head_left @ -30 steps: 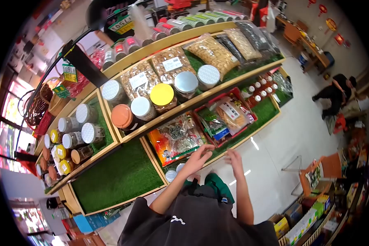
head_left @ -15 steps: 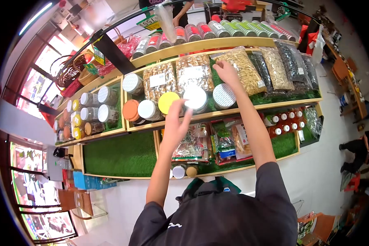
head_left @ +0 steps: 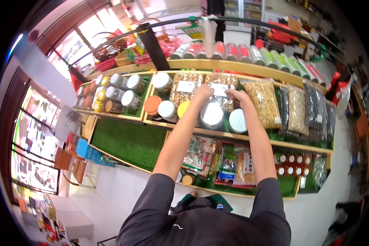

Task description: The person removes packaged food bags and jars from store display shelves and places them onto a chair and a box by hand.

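My left hand (head_left: pixel 202 94) reaches over the jars to the left side of a clear bag of brown nut-like pieces (head_left: pixel 221 79) with a white label. My right hand (head_left: pixel 238 96) is at the bag's right edge, its bent fingers on the plastic. Both hands appear to grip the bag's sides, though the fingertips are small in view. A similar labelled bag (head_left: pixel 186 85) lies just left. Below the hands stand a white-lidded jar (head_left: pixel 212 115), another white-lidded jar (head_left: pixel 238 121) and a yellow-lidded jar (head_left: pixel 183 108), partly hidden by my left forearm.
Right of my hands lies a large bag of pale pieces (head_left: pixel 261 102), beside darker bags (head_left: pixel 313 104). Several canisters (head_left: pixel 244 53) line the back ledge. More jars (head_left: pixel 130 98) fill the left compartment. Packets (head_left: pixel 229 162) and red bottles (head_left: pixel 291 164) sit on the lower shelf (head_left: pixel 127 141).
My left hand has moved from above the jar lids up to the bag. My right hand has shifted from beside the large bag to the labelled bag's right edge. The view has turned.
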Action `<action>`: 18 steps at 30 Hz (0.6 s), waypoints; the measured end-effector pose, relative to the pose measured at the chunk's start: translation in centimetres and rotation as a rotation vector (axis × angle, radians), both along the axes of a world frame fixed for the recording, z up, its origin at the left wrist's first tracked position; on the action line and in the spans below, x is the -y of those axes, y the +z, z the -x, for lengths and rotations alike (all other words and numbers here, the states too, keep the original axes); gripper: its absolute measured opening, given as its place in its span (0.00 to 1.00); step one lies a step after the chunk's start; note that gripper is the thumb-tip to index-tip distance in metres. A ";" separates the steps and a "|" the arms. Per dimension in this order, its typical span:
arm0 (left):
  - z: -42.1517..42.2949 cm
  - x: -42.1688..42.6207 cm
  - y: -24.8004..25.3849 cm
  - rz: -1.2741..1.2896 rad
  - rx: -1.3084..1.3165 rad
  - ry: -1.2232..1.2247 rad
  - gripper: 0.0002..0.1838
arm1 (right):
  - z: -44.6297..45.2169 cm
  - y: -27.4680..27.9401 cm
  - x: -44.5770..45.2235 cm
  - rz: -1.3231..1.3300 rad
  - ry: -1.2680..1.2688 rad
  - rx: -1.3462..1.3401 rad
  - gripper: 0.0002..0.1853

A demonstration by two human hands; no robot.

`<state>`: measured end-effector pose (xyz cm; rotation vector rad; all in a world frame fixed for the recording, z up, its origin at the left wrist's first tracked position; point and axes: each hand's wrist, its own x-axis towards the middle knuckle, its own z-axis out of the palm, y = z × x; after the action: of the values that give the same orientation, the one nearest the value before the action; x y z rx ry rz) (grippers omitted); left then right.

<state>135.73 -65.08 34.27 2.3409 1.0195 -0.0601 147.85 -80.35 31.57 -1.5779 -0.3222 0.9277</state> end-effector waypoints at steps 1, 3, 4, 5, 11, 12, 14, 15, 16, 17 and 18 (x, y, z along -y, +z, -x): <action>-0.2 -0.1 -0.5 -0.034 0.009 0.025 0.27 | 0.5 0.8 0.2 -0.033 -0.064 -0.072 0.15; -0.1 -0.1 -0.9 -0.027 0.109 0.102 0.27 | -0.8 -1.3 -1.4 -0.068 -0.081 0.034 0.17; 0.4 0.6 0.3 0.017 0.129 0.104 0.29 | -0.3 -0.5 -1.3 -0.056 -0.098 0.116 0.18; 0.9 1.4 1.4 0.064 0.148 0.103 0.31 | -0.1 0.2 -1.3 -0.042 -0.119 0.195 0.18; -0.6 -0.3 -1.5 0.275 0.360 0.293 0.47 | -1.1 -1.5 -4.2 -0.210 -0.374 0.510 0.31; -0.6 -0.6 -2.2 0.366 0.451 0.292 0.48 | -0.4 -0.8 -4.4 -0.267 -0.407 0.615 0.35; 0.0 -0.8 -2.0 0.457 0.559 0.310 0.49 | 1.2 2.7 -3.0 -0.201 -0.376 0.775 0.35; 0.8 -0.2 -0.3 0.548 0.657 0.237 0.49 | 2.3 5.3 -2.2 -0.132 -0.372 0.927 0.34; 1.5 0.5 1.2 0.636 0.754 0.160 0.49 | 2.6 6.6 -1.8 -0.253 -0.329 0.971 0.35; 1.7 0.8 2.3 0.639 0.773 0.177 0.49 | 2.4 7.9 -1.5 -0.376 -0.284 1.011 0.35; 1.7 1.0 3.4 0.594 0.866 0.168 0.47 | 2.4 9.3 -1.3 -0.499 -0.280 1.004 0.35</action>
<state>134.01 -66.08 37.70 1.4787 0.6197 0.5841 145.49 -79.05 40.84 -1.4475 -0.9198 -0.2266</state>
